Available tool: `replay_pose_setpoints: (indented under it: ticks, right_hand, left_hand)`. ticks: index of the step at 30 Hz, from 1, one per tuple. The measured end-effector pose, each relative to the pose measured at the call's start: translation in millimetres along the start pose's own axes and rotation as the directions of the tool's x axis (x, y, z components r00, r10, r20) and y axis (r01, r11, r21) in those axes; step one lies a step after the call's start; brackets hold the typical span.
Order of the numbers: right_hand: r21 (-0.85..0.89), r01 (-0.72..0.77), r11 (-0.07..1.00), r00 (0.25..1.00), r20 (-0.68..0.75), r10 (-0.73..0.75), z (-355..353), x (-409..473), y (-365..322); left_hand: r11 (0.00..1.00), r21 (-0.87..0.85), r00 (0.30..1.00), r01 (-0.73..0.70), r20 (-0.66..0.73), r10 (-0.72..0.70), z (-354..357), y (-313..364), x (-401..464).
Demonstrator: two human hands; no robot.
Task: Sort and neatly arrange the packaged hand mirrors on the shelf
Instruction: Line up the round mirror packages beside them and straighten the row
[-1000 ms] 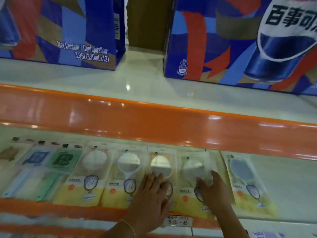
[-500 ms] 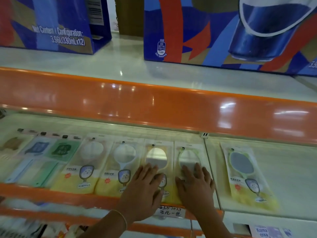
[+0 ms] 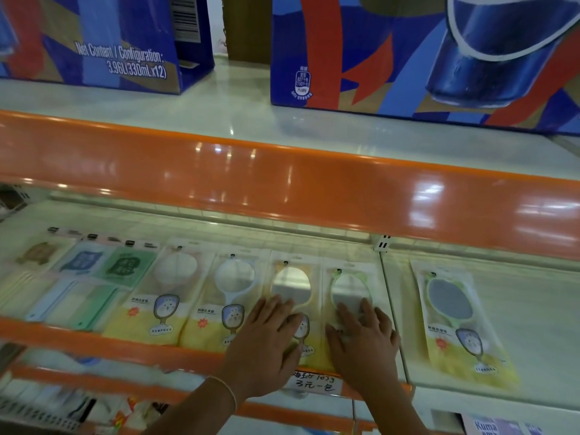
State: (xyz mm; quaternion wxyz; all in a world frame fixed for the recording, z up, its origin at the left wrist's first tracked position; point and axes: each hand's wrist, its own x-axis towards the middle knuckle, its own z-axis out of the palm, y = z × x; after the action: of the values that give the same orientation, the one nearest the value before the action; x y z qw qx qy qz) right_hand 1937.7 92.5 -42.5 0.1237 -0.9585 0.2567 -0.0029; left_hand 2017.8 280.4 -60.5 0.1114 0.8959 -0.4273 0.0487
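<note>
Both hands lie flat, fingers straight, gripping nothing. The right hand (image 3: 364, 337), which a second ago held the green-rimmed mirror pack (image 3: 348, 296), now presses it down beside the pack (image 3: 292, 290) under the left hand (image 3: 270, 337). One mirror pack (image 3: 455, 312) lies askew, well right of them, probably next.

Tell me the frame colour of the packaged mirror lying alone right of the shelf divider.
Light green, around a grey glass, on the lone mirror pack; seen in the head view.
</note>
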Motion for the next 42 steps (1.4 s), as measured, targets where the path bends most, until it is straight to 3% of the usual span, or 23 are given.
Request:
replay_pose_setpoints:
  ticks: [12,18,23,27,31,37,42]
  right_hand:
    - [0.06,0.004,0.998,0.997,-0.075,0.001,4,-1,1]
    - [0.115,0.026,0.993,0.982,-0.189,-0.003,5,-3,1]
    - [0.241,0.02,0.97,0.988,-0.156,0.018,-2,0,6]
    - [0.351,0.066,0.934,0.952,-0.302,0.046,-11,5,29]
    - [0.376,0.035,0.926,0.897,-0.419,0.137,-29,7,63]
    - [0.384,-0.143,0.912,0.864,-0.401,0.304,-57,14,112]
    - [0.29,-0.403,0.868,0.866,-0.184,0.464,-73,8,132]
  left_hand:
    - [1.0,0.003,1.0,0.008,0.007,-0.008,1,0,0]
    - [0.999,0.043,1.0,0.005,0.01,-0.005,-2,3,0]
    - [0.998,0.06,0.999,0.016,0.042,-0.019,-4,3,2]
    - [0.999,0.008,0.999,0.049,-0.009,-0.049,-16,19,19]
    - [0.996,-0.081,0.998,-0.041,-0.048,0.038,-36,55,53]
    - [0.973,-0.159,0.985,-0.167,0.006,0.17,-61,116,106]
    - [0.965,-0.198,0.977,-0.173,0.088,0.193,-65,144,134]
